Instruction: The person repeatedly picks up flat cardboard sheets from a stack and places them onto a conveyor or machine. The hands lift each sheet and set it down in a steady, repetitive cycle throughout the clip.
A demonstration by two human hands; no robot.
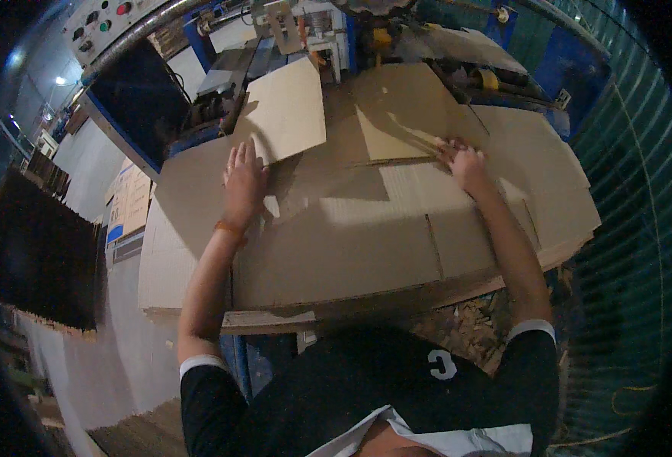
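A large brown cardboard sheet lies flat in front of me, on top of other sheets. At its far side, a pale cardboard panel on the left is tilted up, and a second cardboard panel lies to the right. My left hand, with an orange band at the wrist, has its fingers stretched out at the near left corner of the left panel. Across from it, my right hand rests with fingers spread at the near right edge of the right panel. Both thumbs are partly hidden.
A blue machine frame with metal parts stands beyond the sheets. A button panel is at upper left. Dark stacked cardboard stands on the left, cardboard scraps lie below the table, and green corrugated sheeting lines the right.
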